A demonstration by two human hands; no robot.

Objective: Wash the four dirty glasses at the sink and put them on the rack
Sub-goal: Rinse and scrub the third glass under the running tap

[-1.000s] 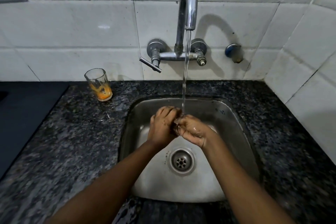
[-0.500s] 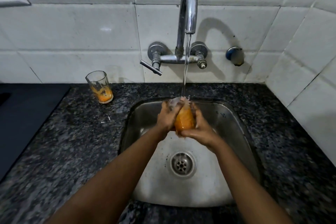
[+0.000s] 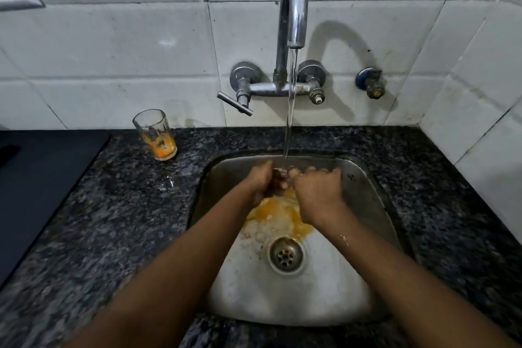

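Both hands meet at mid-frame under the running tap: the left hand and right hand are clamped together around a glass I can barely see between them. The other dirty glass stands upright on the surface toward the upper left, nearer the left hand.

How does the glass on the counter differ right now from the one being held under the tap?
The glass on the counter stands upright and untouched on the granite; the glass under the tap is clasped between the left hand and right hand in the running water. The counter glass is in full view, with orange residue at its bottom; the held one is almost hidden, and orange liquid spreads across the sink below it. Both belong to the washing job.
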